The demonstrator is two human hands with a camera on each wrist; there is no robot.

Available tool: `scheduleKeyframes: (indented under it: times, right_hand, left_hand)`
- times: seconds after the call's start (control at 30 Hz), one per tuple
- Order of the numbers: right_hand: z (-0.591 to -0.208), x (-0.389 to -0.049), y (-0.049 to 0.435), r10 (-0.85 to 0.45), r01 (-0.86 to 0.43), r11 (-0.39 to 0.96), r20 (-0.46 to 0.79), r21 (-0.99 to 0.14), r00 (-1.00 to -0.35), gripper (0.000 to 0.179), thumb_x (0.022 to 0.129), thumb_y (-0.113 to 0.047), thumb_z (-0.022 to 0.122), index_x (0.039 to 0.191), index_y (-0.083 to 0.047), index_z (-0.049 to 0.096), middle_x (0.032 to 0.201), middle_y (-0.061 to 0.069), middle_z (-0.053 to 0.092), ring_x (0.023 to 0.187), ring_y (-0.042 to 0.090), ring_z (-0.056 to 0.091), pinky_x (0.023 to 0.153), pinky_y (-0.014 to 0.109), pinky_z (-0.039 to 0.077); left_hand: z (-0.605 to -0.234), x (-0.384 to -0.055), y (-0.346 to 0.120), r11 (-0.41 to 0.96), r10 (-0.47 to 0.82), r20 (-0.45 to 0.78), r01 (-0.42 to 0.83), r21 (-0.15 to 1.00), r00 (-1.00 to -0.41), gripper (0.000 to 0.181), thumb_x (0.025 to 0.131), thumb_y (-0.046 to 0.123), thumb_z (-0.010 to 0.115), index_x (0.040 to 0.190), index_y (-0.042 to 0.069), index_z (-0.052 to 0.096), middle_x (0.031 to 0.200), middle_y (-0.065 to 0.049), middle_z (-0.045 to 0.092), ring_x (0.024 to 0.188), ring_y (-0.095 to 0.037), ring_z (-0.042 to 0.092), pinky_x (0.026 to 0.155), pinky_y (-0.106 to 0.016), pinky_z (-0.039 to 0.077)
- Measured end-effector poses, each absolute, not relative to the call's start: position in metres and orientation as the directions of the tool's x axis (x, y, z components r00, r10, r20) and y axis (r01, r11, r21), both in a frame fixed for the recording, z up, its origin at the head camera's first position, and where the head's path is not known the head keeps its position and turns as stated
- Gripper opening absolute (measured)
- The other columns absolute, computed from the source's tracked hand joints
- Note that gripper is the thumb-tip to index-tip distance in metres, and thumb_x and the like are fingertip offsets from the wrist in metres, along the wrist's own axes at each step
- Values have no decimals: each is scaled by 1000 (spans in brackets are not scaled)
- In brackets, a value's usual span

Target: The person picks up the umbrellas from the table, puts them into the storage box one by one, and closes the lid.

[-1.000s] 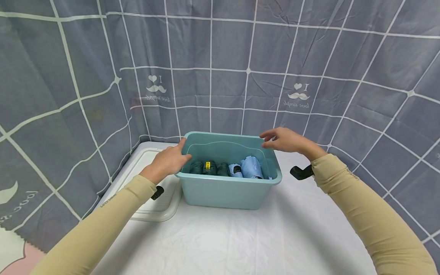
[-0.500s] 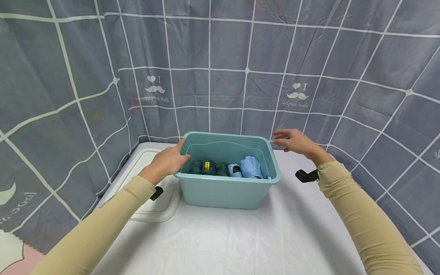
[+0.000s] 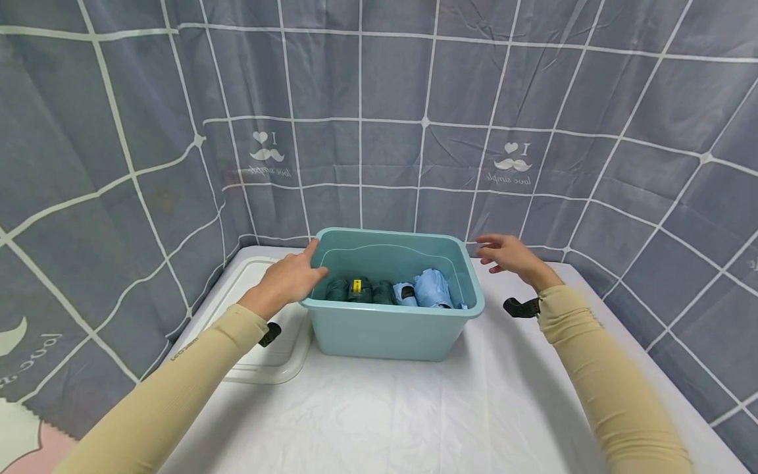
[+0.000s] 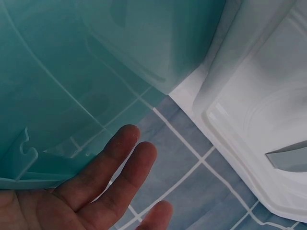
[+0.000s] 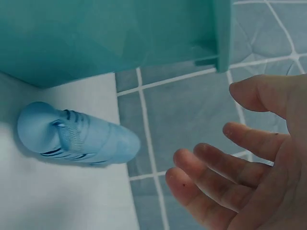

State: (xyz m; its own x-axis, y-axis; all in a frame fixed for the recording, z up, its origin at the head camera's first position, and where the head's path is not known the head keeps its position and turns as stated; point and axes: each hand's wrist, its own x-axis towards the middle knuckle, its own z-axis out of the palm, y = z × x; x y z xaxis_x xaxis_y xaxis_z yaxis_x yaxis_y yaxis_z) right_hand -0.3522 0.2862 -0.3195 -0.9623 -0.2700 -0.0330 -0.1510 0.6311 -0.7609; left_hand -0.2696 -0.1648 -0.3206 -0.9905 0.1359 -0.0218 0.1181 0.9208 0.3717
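A teal plastic bin [image 3: 385, 332] stands on the white tabletop. Inside it sit dark green rolled bundles, among them a yellow-tagged bundle [image 3: 358, 296], and beside those a large light-blue bundle [image 3: 433, 288]. My left hand [image 3: 290, 276] rests at the bin's left rim, thumb over the inside. In the left wrist view its fingers [image 4: 139, 165] extend loosely beside the outer wall. To the right of the bin hovers my right hand [image 3: 512, 255], fingers relaxed and holding nothing. Close to those fingers in the right wrist view lies a light-blue rolled bundle [image 5: 96, 139], outside the bin; the head view hides it.
On the left of the bin lies a white lid [image 3: 269, 352], partly under my left forearm. A grey curtain [image 3: 391, 79] with white grid lines surrounds the table at the back and both sides. The white tabletop [image 3: 379, 415] spreads in front of the bin.
My right hand has moved from over the bin's back right corner out to the right, then lower beside it. The left hand stays at the rim.
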Motion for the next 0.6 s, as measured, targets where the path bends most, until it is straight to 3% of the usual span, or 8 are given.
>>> scheduleKeyframes:
  times: [0.43,0.6]
  right_hand:
    - [-356,-367,282,-181,-41,605,-88,-795,-979,66,104,-26,54,160,-5,25,154,28,40,133,45,49,96,48,54]
    - [-367,-373,280,-171,-20,604,-105,-796,-980,70,104,-26,51,162,-5,18,156,31,34,136,48,44,99,52,51]
  left_hand:
    - [-321,-270,-164,918,135,-19,118,378,-991,81,100,43,42,164,12,4,86,-14,67,74,-28,63,59,-40,46]
    - [-321,-271,-165,919,134,-22,116,378,-991,80,100,44,42,164,12,5,94,-16,70,77,-28,64,60,-39,46]
